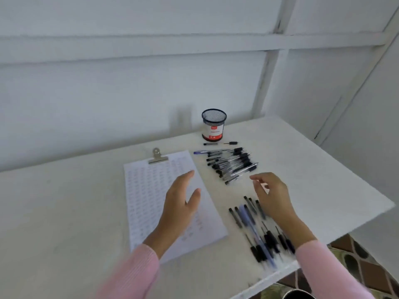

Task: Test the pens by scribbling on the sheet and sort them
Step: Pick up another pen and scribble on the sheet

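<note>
Hands hover empty: left hand [180, 201] spread flat over the sheet [151, 197], right hand [273, 196] loosely curled, holding nothing, between the pen heap [232, 164] beyond it and the sorted pens [255, 228] beneath.

scribbled sheet [151, 190] lies between 2 pen piles [231, 165] right.

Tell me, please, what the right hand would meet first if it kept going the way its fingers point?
Probably the far pile of pens: the right hand, empty, points up-left toward its near end, though its height above the table is unclear.
</note>
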